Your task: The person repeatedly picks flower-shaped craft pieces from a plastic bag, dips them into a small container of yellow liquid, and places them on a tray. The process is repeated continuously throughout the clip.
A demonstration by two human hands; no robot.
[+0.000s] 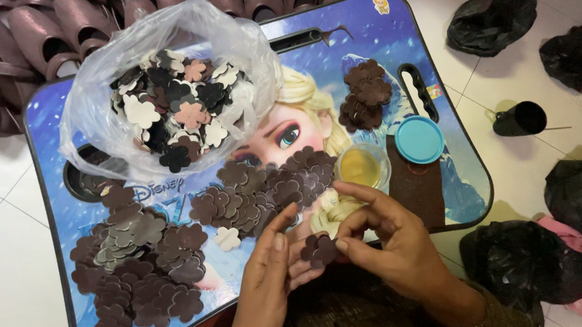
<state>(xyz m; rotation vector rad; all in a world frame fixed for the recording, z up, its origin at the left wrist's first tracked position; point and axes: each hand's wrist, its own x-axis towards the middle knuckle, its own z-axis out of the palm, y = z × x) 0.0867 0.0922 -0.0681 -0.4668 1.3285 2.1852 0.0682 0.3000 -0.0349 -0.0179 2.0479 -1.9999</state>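
Both hands meet at the near edge of the lap tray (53, 224), over the person's lap. The left hand (267, 283) is half open: its fingers are stretched and lie close together, pointing up and to the right, and the fingertips support the brown flower piece (318, 249) from below and from the left. The right hand (387, 235) is more curled. Its thumb and first fingers close on the right side of the same flower piece, so the piece is pinched between the two hands. The piece is flat, with round petals, so it has no clear long axis; its flat face looks up toward the camera. It seems to be more than one layer, but I cannot tell how many.

The left forearm comes from below and goes almost straight up. The right wrist is bent, and its forearm comes from the lower right corner.

Just above the right hand stands a small open jar (362, 166) with yellow liquid, and beside it lies a blue lid (419, 139). Heaps of brown flower pieces (140, 265) cover the tray, and a plastic bag (167, 90) holds mixed ones.
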